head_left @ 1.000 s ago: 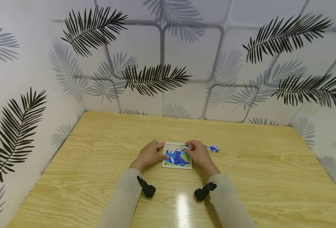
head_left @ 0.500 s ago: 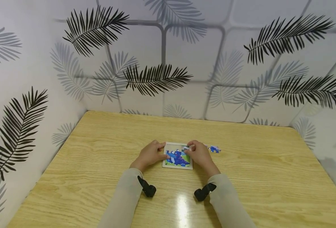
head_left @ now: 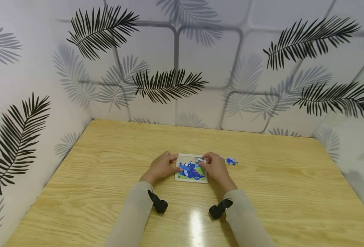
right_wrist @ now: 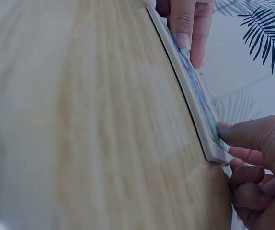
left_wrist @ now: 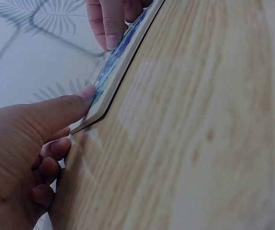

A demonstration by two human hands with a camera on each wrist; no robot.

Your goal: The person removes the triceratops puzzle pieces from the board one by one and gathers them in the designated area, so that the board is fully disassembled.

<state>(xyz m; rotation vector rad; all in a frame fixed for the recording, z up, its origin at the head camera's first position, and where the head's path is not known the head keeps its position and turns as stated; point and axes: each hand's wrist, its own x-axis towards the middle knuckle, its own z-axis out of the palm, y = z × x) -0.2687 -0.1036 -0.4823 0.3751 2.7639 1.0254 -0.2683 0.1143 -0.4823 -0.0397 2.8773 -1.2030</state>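
Observation:
A small square jigsaw puzzle point(head_left: 190, 172) in a pale frame lies flat on the table, showing a blue dinosaur. Bare board shows along its upper left. My left hand point(head_left: 161, 168) holds the puzzle by its left side, the thumb point(left_wrist: 85, 93) on top and the other fingers curled beside the edge. At the upper right corner my right hand point(head_left: 215, 167) has thumb and forefinger on a puzzle piece point(head_left: 198, 160), partly hidden by the fingers. In the right wrist view, that thumb point(right_wrist: 245, 133) touches the picture surface.
Blue loose puzzle pieces point(head_left: 231, 161) lie just right of the right hand, partly covered by it. The wood-grain table point(head_left: 108, 151) reaches back to a wall point(head_left: 206, 58) with a leaf print. A black wrist camera point(head_left: 160, 205) sits on each sleeve.
Both hands keep nearly the same place on the puzzle. The whole view shifts very slightly; the loose pieces stay put.

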